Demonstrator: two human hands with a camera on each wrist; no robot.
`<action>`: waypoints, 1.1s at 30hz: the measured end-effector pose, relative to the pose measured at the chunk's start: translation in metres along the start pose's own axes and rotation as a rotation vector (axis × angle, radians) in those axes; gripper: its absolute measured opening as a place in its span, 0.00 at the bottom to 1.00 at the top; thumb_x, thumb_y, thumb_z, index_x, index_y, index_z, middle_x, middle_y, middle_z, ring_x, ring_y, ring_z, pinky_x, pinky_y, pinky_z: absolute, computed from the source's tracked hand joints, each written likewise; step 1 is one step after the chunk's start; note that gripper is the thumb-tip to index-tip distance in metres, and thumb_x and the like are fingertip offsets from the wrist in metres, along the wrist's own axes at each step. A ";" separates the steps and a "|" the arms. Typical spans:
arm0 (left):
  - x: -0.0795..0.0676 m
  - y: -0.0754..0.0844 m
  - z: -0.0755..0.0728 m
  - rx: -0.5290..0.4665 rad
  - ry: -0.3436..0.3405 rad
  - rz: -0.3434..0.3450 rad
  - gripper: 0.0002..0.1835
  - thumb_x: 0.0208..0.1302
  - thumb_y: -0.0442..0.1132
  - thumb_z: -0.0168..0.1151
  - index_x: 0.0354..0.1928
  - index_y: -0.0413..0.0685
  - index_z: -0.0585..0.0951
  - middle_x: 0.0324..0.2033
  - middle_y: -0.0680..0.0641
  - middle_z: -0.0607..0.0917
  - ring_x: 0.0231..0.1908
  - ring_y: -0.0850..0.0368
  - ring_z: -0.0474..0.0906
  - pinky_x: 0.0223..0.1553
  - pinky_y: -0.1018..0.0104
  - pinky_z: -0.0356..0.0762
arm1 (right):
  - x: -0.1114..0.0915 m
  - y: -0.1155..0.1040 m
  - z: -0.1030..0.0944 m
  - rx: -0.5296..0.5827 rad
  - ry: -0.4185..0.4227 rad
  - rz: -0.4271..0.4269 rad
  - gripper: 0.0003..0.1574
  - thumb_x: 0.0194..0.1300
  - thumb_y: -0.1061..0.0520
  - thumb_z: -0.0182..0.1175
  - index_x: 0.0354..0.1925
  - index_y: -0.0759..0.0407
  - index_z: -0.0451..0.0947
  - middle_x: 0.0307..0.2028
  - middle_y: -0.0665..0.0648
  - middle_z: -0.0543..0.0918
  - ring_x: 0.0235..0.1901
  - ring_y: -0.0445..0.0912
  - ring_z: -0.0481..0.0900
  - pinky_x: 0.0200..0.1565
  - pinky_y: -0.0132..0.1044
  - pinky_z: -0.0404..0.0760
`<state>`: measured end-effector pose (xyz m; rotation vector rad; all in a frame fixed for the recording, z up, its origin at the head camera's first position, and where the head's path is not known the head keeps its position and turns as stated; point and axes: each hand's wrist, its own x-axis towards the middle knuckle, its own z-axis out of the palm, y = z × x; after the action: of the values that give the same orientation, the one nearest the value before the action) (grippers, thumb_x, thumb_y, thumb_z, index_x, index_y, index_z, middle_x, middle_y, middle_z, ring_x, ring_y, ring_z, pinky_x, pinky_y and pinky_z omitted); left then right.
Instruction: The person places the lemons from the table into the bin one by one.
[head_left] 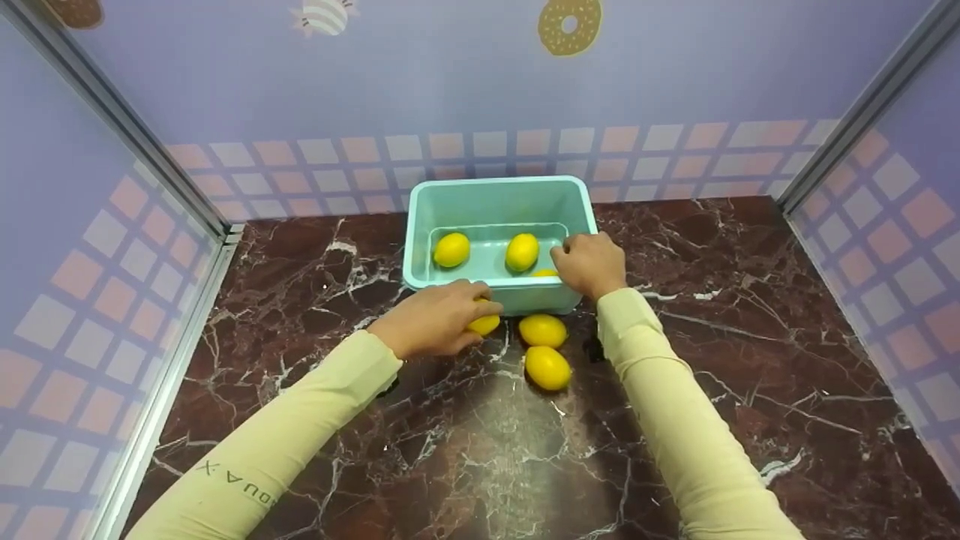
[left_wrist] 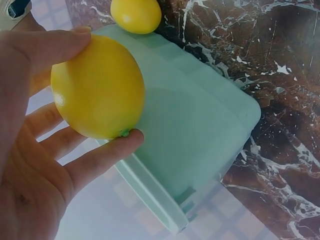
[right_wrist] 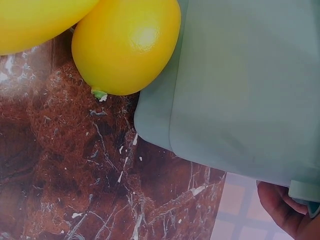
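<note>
My left hand (head_left: 442, 319) holds a lemon (left_wrist: 97, 87) between thumb and fingertips, just in front of the pale green plastic bin (head_left: 499, 180). The left wrist view shows this lemon's small green tip beside a fingertip. At the bin's front right corner, my right hand (head_left: 592, 262) has its fingers curled at the rim; the right wrist view shows only some fingers (right_wrist: 280, 205) there. Inside the bin lie a left lemon (head_left: 452, 250), a middle lemon (head_left: 522, 252) and one more lemon (head_left: 545, 273), mostly hidden by the front rim.
Two lemons rest on the dark marbled table (head_left: 720, 420): one lemon (head_left: 543, 331) close against the bin's front, another lemon (head_left: 548, 368) nearer me. A patterned back wall (head_left: 300, 90) rises behind the bin, and side panels stand left and right.
</note>
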<state>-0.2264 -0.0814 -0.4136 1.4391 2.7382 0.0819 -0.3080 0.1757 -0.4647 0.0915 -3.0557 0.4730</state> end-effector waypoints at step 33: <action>0.012 -0.006 -0.036 0.057 0.084 0.007 0.21 0.59 0.43 0.65 0.55 0.54 0.78 0.47 0.46 0.79 0.42 0.51 0.76 0.41 0.58 0.81 | 0.000 0.000 -0.001 -0.007 -0.005 -0.011 0.27 0.67 0.42 0.42 0.21 0.56 0.74 0.34 0.63 0.84 0.42 0.62 0.80 0.42 0.59 0.77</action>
<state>-0.2409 -0.0761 -0.3779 1.4922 2.8249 0.0667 -0.3077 0.1761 -0.4636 0.1092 -3.0595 0.4628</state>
